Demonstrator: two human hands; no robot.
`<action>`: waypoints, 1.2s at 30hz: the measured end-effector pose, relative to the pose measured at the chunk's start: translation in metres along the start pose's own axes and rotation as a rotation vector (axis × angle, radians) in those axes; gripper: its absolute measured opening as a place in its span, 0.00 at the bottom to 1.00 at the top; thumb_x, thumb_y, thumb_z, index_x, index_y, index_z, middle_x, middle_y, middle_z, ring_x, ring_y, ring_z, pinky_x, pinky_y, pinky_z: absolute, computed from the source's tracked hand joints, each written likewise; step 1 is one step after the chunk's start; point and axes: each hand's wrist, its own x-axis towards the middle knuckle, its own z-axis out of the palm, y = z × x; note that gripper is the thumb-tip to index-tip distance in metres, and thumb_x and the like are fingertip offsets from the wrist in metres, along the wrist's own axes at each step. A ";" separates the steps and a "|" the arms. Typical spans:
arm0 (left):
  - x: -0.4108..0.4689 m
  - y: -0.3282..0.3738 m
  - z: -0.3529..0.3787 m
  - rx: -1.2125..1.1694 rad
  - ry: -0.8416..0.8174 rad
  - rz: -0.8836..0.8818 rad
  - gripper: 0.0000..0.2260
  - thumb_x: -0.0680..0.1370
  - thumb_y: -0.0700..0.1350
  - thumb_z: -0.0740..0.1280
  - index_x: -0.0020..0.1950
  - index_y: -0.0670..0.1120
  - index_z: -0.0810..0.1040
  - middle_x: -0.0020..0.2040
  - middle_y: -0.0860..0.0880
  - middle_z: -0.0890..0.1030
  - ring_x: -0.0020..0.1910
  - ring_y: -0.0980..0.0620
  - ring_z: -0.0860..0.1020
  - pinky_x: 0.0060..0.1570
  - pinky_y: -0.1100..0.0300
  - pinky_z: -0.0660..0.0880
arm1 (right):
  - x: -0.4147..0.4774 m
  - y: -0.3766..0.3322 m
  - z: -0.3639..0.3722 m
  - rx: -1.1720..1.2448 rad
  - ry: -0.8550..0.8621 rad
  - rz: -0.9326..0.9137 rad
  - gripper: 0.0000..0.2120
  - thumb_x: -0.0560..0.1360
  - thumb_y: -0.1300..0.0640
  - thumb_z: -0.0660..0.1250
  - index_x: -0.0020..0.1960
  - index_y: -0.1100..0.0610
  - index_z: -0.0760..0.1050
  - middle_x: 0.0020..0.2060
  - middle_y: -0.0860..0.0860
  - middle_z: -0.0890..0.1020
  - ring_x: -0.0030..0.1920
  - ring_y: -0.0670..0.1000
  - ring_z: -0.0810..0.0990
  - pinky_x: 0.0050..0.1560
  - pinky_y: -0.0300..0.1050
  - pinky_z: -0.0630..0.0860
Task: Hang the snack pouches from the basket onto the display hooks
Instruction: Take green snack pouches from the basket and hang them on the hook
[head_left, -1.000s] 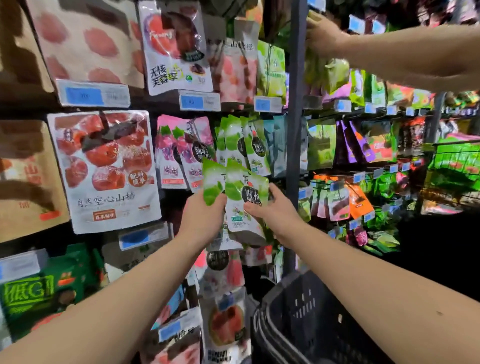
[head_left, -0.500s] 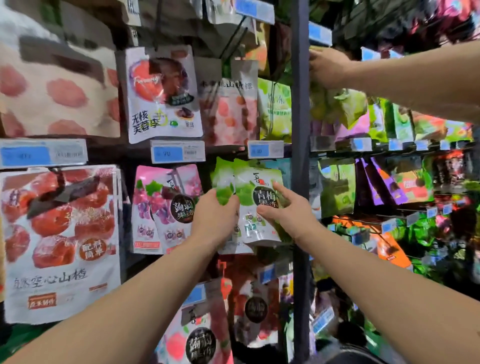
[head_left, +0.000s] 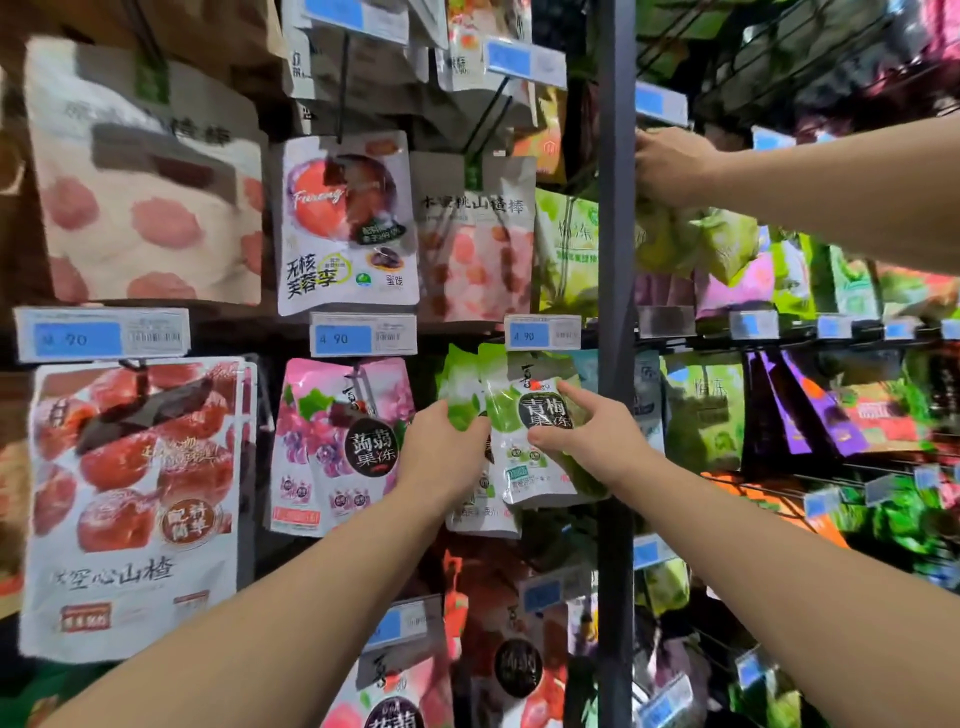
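Snack pouches (head_left: 511, 415) green and white, black round label (head_left: 545, 415), left fingers (head_left: 470, 434) gripping rear one, right fingers (head_left: 574, 395) pinching front one.

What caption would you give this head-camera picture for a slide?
Left hand and right hand hold green pouches up beside hanging pink pouches.

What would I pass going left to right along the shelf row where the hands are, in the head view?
Red hawthorn pouch → pink grape pouch → left hand → green pouches → right hand → grey post → purple pouches.
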 end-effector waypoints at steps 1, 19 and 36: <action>0.000 0.000 -0.001 -0.007 0.002 -0.001 0.08 0.76 0.52 0.68 0.48 0.49 0.81 0.39 0.50 0.84 0.38 0.48 0.83 0.44 0.46 0.82 | 0.001 -0.001 0.000 -0.022 -0.005 -0.013 0.46 0.66 0.56 0.83 0.79 0.48 0.66 0.55 0.49 0.85 0.48 0.49 0.87 0.47 0.46 0.84; -0.001 -0.004 -0.001 -0.013 -0.009 -0.028 0.05 0.79 0.48 0.68 0.47 0.47 0.80 0.38 0.49 0.82 0.33 0.50 0.78 0.32 0.60 0.70 | -0.005 -0.022 -0.009 -0.121 -0.088 0.048 0.45 0.69 0.58 0.82 0.80 0.50 0.63 0.55 0.49 0.84 0.41 0.48 0.86 0.36 0.39 0.79; -0.001 -0.008 -0.018 -0.018 0.006 -0.012 0.03 0.78 0.47 0.69 0.48 0.49 0.80 0.39 0.48 0.84 0.35 0.47 0.81 0.37 0.55 0.78 | 0.007 -0.029 -0.007 -0.031 -0.088 0.125 0.41 0.68 0.60 0.81 0.77 0.54 0.68 0.48 0.55 0.87 0.44 0.55 0.87 0.46 0.50 0.83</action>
